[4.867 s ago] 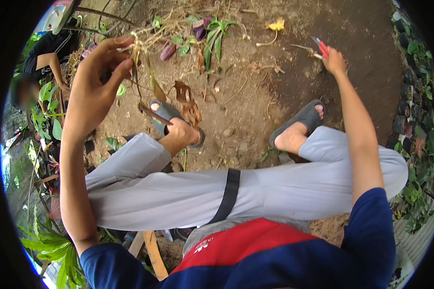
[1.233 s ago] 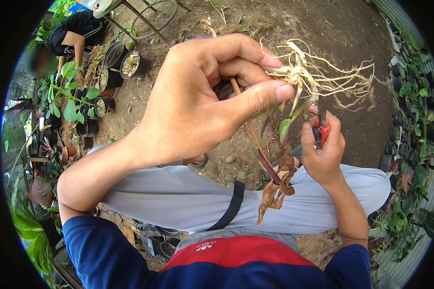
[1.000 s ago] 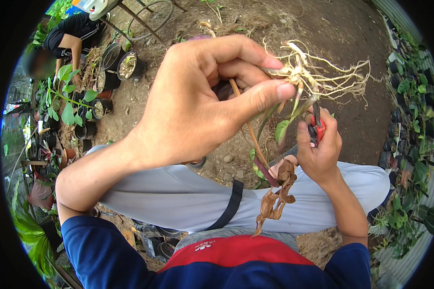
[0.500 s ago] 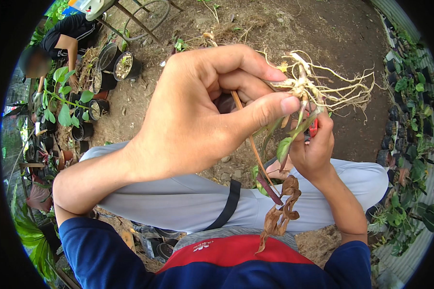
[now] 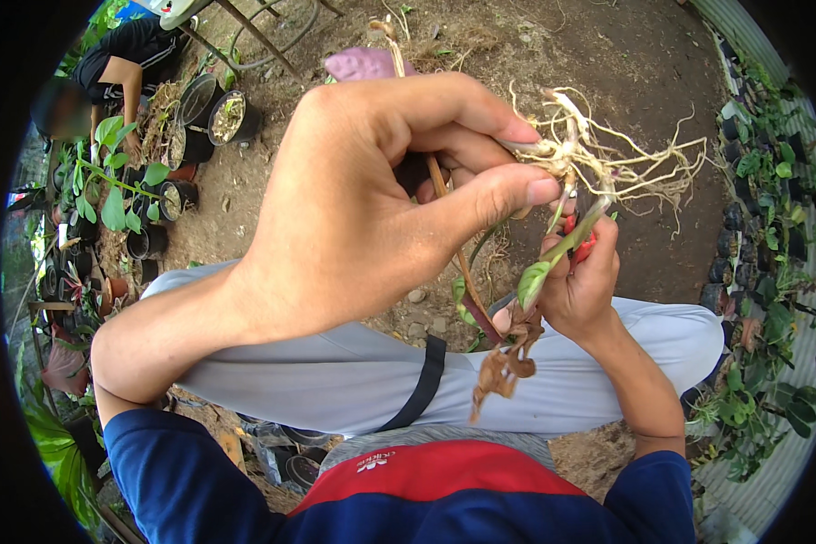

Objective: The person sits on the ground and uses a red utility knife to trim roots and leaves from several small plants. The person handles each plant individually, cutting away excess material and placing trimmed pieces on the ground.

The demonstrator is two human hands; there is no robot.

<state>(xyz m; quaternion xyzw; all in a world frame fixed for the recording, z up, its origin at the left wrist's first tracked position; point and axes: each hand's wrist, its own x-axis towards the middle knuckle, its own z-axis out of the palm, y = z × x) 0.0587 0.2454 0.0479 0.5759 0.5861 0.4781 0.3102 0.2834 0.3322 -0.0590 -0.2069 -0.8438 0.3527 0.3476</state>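
Note:
My left hand [image 5: 372,195] is raised close to the camera and pinches an uprooted plant at its root crown. Pale tangled roots [image 5: 626,163] spread to the right of my fingertips. The plant's reddish stem [image 5: 462,272] hangs down, with a small green leaf [image 5: 532,279] and brown withered leaves [image 5: 506,363] at its lower end. My right hand [image 5: 585,286] sits just below the roots, closed around red-handled snips [image 5: 586,247] whose blades are hidden behind the stem and leaf.
I sit on bare soil with grey trousers [image 5: 335,363] over bent knees. Black pots [image 5: 213,109] with plants stand at the upper left, where another person [image 5: 122,59] crouches. Small potted plants [image 5: 752,181] line the right edge beside a corrugated sheet.
Five seconds ago my hands were apart, reaching toward the ground. Since one second ago both hands stay near the camera; the right hand with the snips has shifted slightly under the roots.

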